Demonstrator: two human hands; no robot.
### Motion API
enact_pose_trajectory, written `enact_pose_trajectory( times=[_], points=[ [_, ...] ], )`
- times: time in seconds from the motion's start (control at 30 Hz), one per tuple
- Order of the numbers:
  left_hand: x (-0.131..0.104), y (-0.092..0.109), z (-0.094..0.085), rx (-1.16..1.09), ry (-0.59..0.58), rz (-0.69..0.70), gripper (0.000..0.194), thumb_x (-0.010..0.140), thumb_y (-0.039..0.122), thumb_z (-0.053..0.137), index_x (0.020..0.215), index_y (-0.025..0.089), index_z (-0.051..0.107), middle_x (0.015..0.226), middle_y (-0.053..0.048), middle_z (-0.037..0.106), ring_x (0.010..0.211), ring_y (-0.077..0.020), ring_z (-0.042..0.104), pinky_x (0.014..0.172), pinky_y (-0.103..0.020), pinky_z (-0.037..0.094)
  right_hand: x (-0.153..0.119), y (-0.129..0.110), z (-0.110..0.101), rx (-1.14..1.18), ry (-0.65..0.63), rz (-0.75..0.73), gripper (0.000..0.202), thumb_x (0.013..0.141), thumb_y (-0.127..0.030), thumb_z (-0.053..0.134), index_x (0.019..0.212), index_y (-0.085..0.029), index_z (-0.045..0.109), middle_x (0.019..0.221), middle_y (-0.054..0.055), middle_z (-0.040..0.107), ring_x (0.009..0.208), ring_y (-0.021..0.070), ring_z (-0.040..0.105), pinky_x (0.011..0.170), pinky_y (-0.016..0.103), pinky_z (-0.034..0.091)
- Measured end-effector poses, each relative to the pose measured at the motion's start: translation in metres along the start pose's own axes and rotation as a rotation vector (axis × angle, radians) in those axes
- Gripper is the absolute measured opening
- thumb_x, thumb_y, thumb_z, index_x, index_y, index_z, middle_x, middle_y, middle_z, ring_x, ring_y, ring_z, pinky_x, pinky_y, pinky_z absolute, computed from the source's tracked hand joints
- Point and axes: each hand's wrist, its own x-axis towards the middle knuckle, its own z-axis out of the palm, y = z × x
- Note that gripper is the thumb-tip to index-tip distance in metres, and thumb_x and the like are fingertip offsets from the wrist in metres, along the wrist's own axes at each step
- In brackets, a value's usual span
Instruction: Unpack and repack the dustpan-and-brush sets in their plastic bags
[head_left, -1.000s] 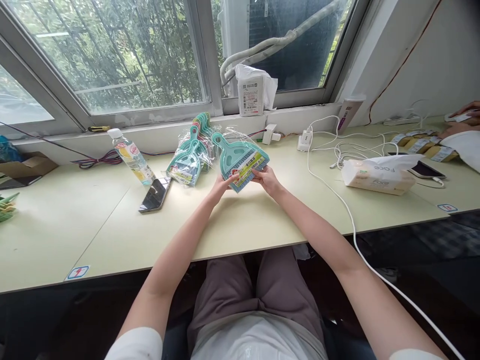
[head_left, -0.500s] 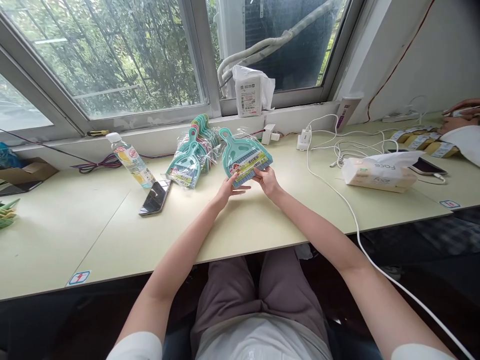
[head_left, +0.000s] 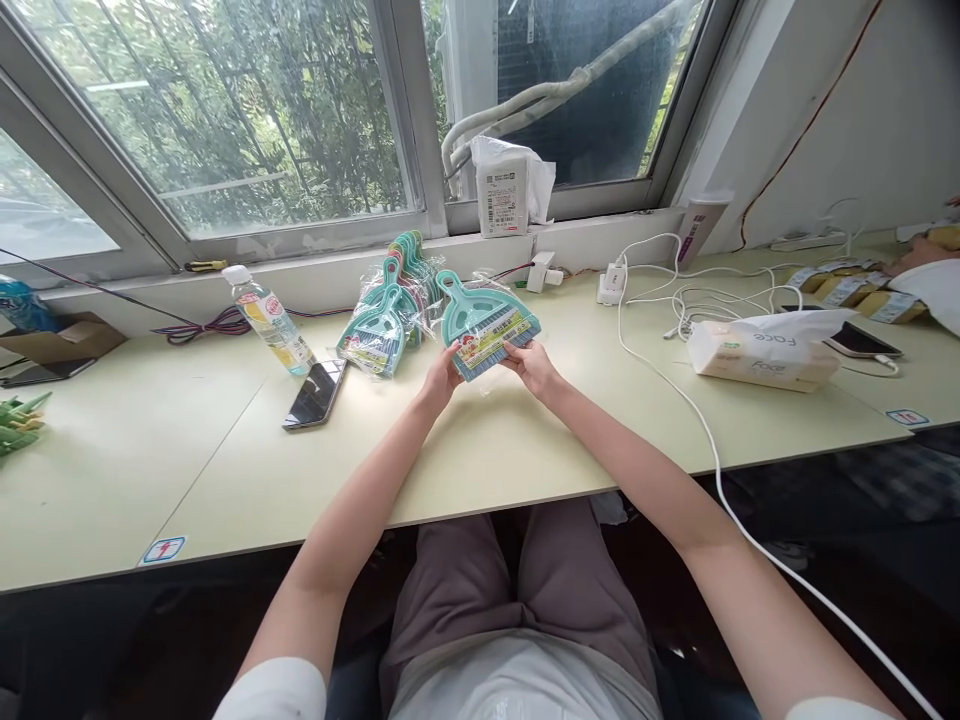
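A teal dustpan and brush set [head_left: 480, 315] in clear plastic wrap is held up over the table, its handle pointing away from me. My left hand [head_left: 442, 377] grips its lower left corner, thumb on the label. On the lower right edge my right hand [head_left: 531, 366] pinches it, thumb on top and fingers underneath. Just left of it lies a pile of similar wrapped dustpan sets [head_left: 379, 325], mostly teal with some red showing at the handles.
A drink bottle [head_left: 270, 320] and a phone [head_left: 315, 394] are left of the pile. To the right are a tissue pack [head_left: 761, 357], white cables [head_left: 675, 375] and a charger [head_left: 611, 284]. A co-worker's hand [head_left: 919, 255] is at the far right by yellow packs [head_left: 847, 288].
My left hand's fingers, stretched out before, have closed on the dustpan set's corner. The set has tilted slightly. The view has shifted a little.
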Motion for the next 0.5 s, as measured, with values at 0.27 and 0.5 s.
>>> enact_pose_trajectory(
  times=[0.27, 0.5],
  points=[
    [-0.0069, 0.0079, 0.0026, 0.144, -0.206, -0.139, 0.058, 0.088, 0.058, 0.047, 0.134, 0.021, 0.051, 0.131, -0.011, 0.062, 0.121, -0.0297, 0.058, 0.098, -0.043, 0.046, 0.0007, -0.0044, -0.0018, 0.023, 0.005, 0.022, 0.025, 0.075, -0.011, 0.071, 0.096, -0.019, 0.061, 0.098, 0.004, 0.074, 0.105, 0.0233, 0.068, 0.1, 0.046, 0.054],
    [-0.0065, 0.0008, 0.0063, 0.089, -0.129, -0.153, 0.047, 0.087, 0.05, 0.056, 0.127, 0.026, 0.056, 0.136, -0.007, 0.058, 0.13, -0.0258, 0.049, 0.099, -0.039, 0.047, 0.0005, 0.0024, -0.0023, 0.012, 0.066, -0.004, 0.035, 0.072, -0.014, 0.075, 0.102, -0.022, 0.059, 0.101, 0.003, 0.073, 0.103, 0.0213, 0.069, 0.097, 0.043, 0.057]
  ],
)
